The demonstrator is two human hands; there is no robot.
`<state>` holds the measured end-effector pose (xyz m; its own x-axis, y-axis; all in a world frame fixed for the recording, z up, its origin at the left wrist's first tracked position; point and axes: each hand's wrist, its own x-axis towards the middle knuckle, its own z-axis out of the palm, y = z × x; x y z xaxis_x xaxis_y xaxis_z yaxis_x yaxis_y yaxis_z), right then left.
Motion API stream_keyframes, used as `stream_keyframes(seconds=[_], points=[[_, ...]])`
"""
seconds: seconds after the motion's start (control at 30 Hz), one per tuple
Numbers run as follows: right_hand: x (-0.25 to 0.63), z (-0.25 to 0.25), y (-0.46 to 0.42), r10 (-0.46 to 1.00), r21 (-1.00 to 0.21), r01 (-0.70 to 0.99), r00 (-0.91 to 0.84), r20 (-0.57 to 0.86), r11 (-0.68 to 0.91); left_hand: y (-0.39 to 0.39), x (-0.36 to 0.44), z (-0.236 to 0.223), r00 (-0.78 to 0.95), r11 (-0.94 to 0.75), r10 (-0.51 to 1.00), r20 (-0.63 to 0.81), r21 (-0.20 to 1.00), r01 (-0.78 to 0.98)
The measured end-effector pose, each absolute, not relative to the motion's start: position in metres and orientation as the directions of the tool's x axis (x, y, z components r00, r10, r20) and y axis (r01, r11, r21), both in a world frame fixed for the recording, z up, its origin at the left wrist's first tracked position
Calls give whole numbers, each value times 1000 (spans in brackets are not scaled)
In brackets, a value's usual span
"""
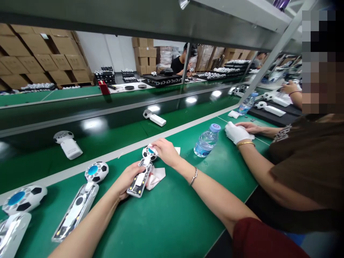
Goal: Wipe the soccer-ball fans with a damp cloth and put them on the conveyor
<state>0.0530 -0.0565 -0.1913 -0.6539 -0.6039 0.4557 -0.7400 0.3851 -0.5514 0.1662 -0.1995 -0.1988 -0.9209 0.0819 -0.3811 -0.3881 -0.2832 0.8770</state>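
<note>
My left hand (128, 180) is closed round the open handle of a small handheld fan (141, 175) lying on the green table (172, 215). The fan's head looks like a soccer ball with a blue centre. My right hand (164, 151) pinches at that head, fingers pressed on its top. A crumpled white cloth (156, 176) lies under and beside the fan.
Two more open fans (80, 200) (16, 211) lie to my left. Closed white fans (67, 143) (154, 117) ride the dark conveyor. A water bottle (206, 141) stands right of my hands. A co-worker's gloved hand (236, 132) rests at the right. Cardboard boxes are stacked behind.
</note>
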Motion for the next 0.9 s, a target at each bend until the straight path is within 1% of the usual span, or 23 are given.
stream_keyframes(seconds=[0.1, 0.23, 0.3, 0.33, 0.37, 0.47, 0.6, 0.7, 0.77, 0.83, 0.9], points=[[53, -192, -55, -633, -536, -752, -637, 440, 384, -199, 167, -199, -916, -291, 72, -394, 870, -398], [55, -190, -54, -614, -530, -725, -674, 411, 440, -197, 168, -197, -919, -289, 55, -391, 874, -389], [56, -189, -56, -648, -528, -740, -649, 398, 417, -196, 169, -196, -923, -283, 61, -380, 880, -381], [55, -188, -57, -653, -564, -727, -651, 387, 391, -195, 169, -195, -925, -278, 62, -375, 883, -377], [54, -188, -59, -638, -626, -691, -673, 374, 362, -195, 169, -195, -926, -274, 59, -372, 886, -373], [41, -188, -64, -529, -826, -502, -788, 315, 256, -195, 169, -194, -922, -273, 35, -385, 884, -379], [15, -192, -64, -377, -945, -291, -900, 217, 151, -197, 169, -195, -925, -264, 23, -380, 890, -372], [-5, -195, -61, -268, -990, -132, -957, 113, 57, -197, 172, -196, -939, -264, 30, -343, 903, -339], [-19, -197, -64, -189, -998, -62, -980, 58, 19, -194, 175, -196, -947, -277, 38, -320, 907, -317], [-36, -197, -73, -110, -1000, -20, -994, 19, 7, -192, 175, -192, -947, -300, 29, -321, 901, -314], [-55, -194, -86, -44, -1000, -11, -999, 11, 17, -192, 167, -185, -939, -309, -5, -345, 893, -327]])
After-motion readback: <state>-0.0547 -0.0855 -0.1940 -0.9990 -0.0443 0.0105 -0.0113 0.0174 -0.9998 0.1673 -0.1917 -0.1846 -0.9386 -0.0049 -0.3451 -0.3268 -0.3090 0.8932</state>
